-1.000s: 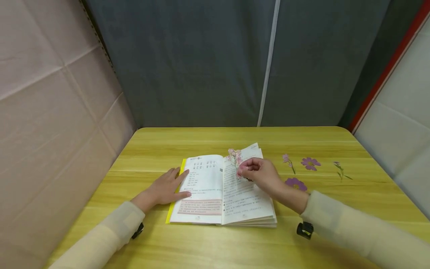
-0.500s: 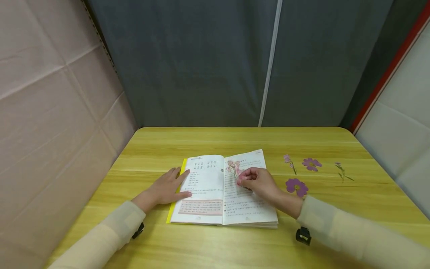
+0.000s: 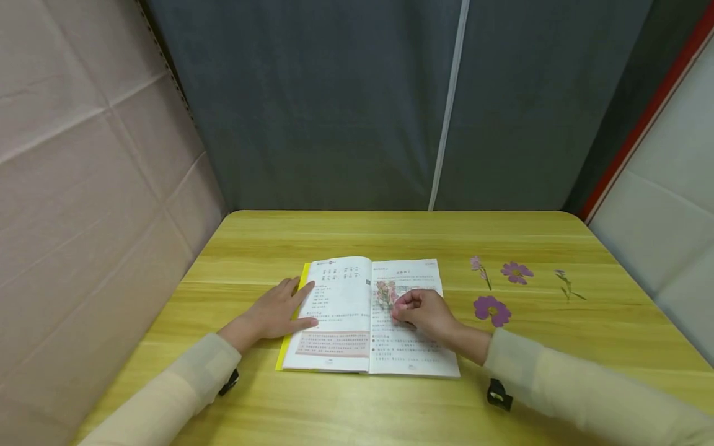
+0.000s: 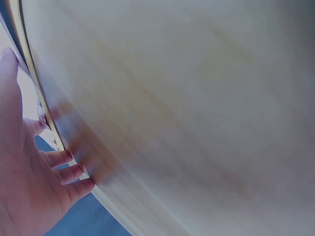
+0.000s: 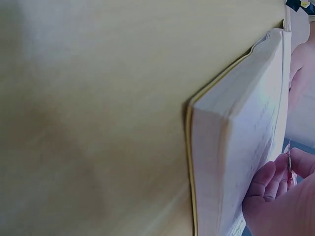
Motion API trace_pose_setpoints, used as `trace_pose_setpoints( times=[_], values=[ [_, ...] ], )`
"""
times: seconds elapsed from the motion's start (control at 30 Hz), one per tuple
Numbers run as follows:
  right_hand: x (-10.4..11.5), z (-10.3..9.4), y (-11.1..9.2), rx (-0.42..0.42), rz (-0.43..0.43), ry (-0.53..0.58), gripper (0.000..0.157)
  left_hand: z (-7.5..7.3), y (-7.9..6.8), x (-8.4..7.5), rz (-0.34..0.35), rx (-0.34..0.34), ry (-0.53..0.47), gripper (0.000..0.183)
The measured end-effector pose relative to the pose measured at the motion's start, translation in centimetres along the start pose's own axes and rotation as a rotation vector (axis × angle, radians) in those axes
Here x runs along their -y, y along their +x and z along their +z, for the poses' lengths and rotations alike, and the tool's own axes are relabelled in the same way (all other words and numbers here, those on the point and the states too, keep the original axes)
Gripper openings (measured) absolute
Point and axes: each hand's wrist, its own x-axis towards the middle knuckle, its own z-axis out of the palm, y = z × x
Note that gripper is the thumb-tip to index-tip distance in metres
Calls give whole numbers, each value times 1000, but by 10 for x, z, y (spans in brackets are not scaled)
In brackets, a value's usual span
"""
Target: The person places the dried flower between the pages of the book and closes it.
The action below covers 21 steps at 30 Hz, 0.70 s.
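In the head view, the left hand [image 3: 273, 313] lies with fingers and thumb spread, its grip apart, forefinger and thumb on the left page of an open book [image 3: 341, 303]. Over the right page, the right hand [image 3: 428, 316] has its grip together, thumb and fingers clamped on a pink flower sprig [image 3: 385, 293]. Its lower end is hidden by the fingers; the blossoms point to the far side and a little left, the long axis slanting that way. On the bench [image 3: 334, 409] to the right lie two purple flowers [image 3: 517, 272]. The left wrist view cuts the left hand off at the frame edge, the book showing only as a narrow strip. In the right wrist view, the pinch closes on a pink sliver of sprig, mostly hidden behind fingers; the page print is unreadable.
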Motion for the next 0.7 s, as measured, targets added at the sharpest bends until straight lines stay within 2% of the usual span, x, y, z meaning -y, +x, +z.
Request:
trace_pose_setpoints(
  times=[0.47,0.7],
  values=[
    [-5,10,4,-33,-24,-111,6,-1,-1,-1,-12,13,-3,92],
    [-3,11,6,-29,-6,-133,6,-1,-1,-2,-5,-1,4,91]
  ],
)
